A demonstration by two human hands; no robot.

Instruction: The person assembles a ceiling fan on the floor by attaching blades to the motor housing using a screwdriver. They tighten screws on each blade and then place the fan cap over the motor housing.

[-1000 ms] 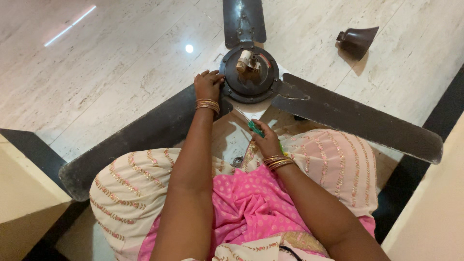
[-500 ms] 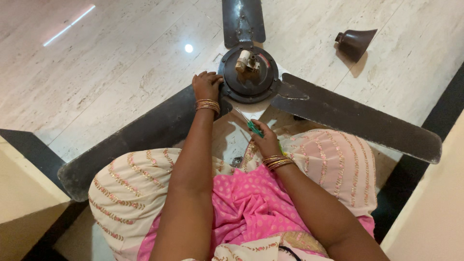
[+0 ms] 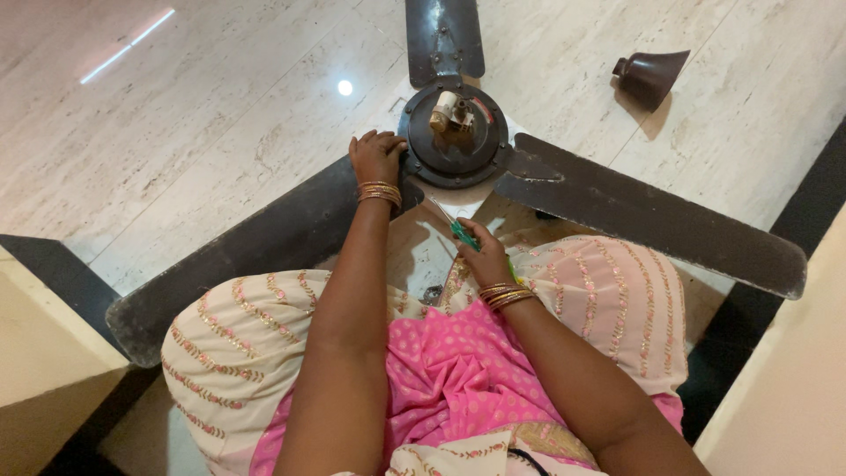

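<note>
A dark ceiling fan lies on the floor in front of me, its round motor hub facing up with a small cylinder and wires at the centre. My left hand rests on the hub's left edge, where the left blade joins it. My right hand is closed around a green-handled screwdriver, whose thin shaft points up-left toward the hub. Gold bangles sit on both wrists.
A second blade stretches right and a third points away from me. A dark cone-shaped fan cup lies on the pale marble floor at the upper right. Dark floor borders and cream walls stand at both sides. My knees sit under the blades.
</note>
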